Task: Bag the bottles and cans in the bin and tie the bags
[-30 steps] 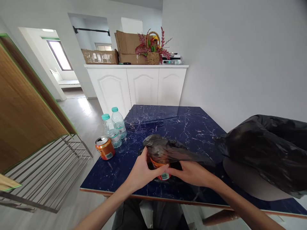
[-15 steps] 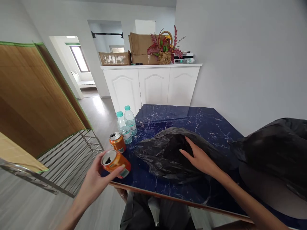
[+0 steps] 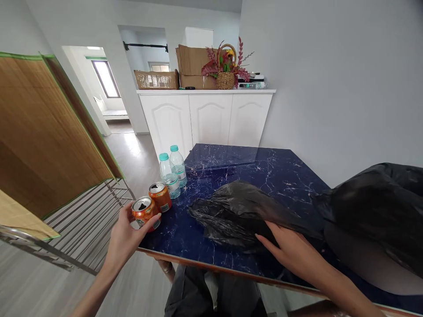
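Observation:
My left hand (image 3: pixel 127 231) is wrapped round an opened orange drink can (image 3: pixel 142 215) at the table's left front corner, thumb on its near side. A second opened orange can (image 3: pixel 161 197) stands upright right behind it. Two clear water bottles with turquoise caps, one nearer (image 3: pixel 170 180) and one farther (image 3: pixel 179 165), stand beyond the cans. My right hand (image 3: pixel 286 246) is closed on the near side of a crumpled black plastic bag (image 3: pixel 241 200), its thumb showing and its other fingertips hidden by the plastic. What the bag holds cannot be seen.
The blue marbled table (image 3: pixel 274 167) has its front edge close to my legs. A black bag over a rounded pale thing (image 3: pixel 366 259) sits at the right. A metal rack (image 3: pixel 86 233) stands left; a white cabinet (image 3: pixel 211 119) bears boxes and a flower basket.
My left hand has moved the held can leftward, close to the second can. My right hand has drawn back toward me from the bag's mouth, and the bag's opening has folded lower.

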Demonstrator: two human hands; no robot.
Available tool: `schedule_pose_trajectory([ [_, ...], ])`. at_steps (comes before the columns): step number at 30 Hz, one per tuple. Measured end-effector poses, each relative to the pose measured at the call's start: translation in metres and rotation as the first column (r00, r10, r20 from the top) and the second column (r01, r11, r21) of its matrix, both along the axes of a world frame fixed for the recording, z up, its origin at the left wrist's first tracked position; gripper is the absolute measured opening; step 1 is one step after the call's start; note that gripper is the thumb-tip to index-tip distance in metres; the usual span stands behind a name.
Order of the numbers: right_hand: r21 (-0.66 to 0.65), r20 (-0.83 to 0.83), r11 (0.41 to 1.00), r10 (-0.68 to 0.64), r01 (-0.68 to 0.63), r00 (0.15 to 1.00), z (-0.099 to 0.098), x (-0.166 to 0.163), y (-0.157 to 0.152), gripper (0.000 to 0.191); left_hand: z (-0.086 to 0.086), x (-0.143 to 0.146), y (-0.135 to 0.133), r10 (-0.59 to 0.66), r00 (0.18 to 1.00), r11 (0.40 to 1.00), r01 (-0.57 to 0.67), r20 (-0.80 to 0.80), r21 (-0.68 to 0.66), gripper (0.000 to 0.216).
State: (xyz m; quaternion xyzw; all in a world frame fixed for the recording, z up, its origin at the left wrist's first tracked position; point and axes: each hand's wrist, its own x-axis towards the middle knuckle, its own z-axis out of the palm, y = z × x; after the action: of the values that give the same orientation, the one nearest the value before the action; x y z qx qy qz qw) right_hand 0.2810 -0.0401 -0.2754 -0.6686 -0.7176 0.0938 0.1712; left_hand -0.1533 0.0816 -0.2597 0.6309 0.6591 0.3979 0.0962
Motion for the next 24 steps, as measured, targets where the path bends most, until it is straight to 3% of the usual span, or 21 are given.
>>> schedule_pose_trajectory([
  [3, 0.013, 0.012, 1.000, -0.015, 0.015, 1.000, -0.003, 0.003, -0.008, 0.075, -0.011, 0.008, -0.014, 0.001, 0.997, 0.969, 0.017, -0.072, 0.247, 0.108],
  [5, 0.054, 0.002, 0.998, -0.036, 0.036, 0.999, -0.005, 0.004, -0.010, 0.072, -0.014, 0.021, -0.032, 0.042, 0.989, 0.892, 0.026, -0.140, 0.452, 0.092],
  [7, 0.110, -0.007, 0.993, -0.052, 0.052, 0.999, -0.006, 0.005, -0.011, 0.070, -0.014, 0.040, -0.047, -0.045, 0.973, 0.855, 0.154, -0.226, 0.494, 0.063],
  [9, 0.154, -0.019, 0.985, -0.071, 0.073, 0.997, -0.003, 0.005, -0.012, 0.070, -0.011, 0.064, -0.048, -0.229, 0.925, 0.837, 0.346, -0.302, 0.423, 0.044],
  [11, 0.180, -0.039, 0.981, -0.072, 0.077, 0.997, 0.008, 0.004, -0.011, 0.073, -0.007, 0.091, -0.033, -0.374, 0.866, 0.814, 0.478, -0.331, 0.331, 0.042],
  [13, 0.200, -0.057, 0.979, -0.037, 0.048, 0.998, 0.023, 0.002, -0.010, 0.075, -0.004, 0.117, -0.008, -0.447, 0.830, 0.814, 0.532, -0.332, 0.233, 0.053],
  [15, 0.218, -0.066, 0.976, -0.001, 0.015, 0.998, 0.041, 0.001, -0.008, 0.076, 0.000, 0.140, 0.020, -0.556, 0.764, 0.800, 0.599, -0.326, 0.040, 0.067],
  [18, 0.297, -0.064, 0.955, 0.001, 0.018, 0.998, 0.065, 0.003, -0.004, 0.074, 0.012, 0.159, 0.049, -0.664, 0.679, 0.740, 0.657, -0.312, -0.145, 0.042],
  [20, 0.382, -0.049, 0.923, -0.030, 0.046, 0.998, 0.077, 0.007, -0.003, 0.074, 0.028, 0.162, 0.055, -0.658, 0.685, 0.745, 0.653, -0.313, -0.137, 0.020],
  [24, 0.535, 0.014, 0.842, -0.090, 0.069, 0.996, 0.094, 0.014, -0.006, 0.076, 0.077, 0.150, 0.037, -0.554, 0.773, 0.813, 0.583, -0.309, 0.002, 0.030],
])
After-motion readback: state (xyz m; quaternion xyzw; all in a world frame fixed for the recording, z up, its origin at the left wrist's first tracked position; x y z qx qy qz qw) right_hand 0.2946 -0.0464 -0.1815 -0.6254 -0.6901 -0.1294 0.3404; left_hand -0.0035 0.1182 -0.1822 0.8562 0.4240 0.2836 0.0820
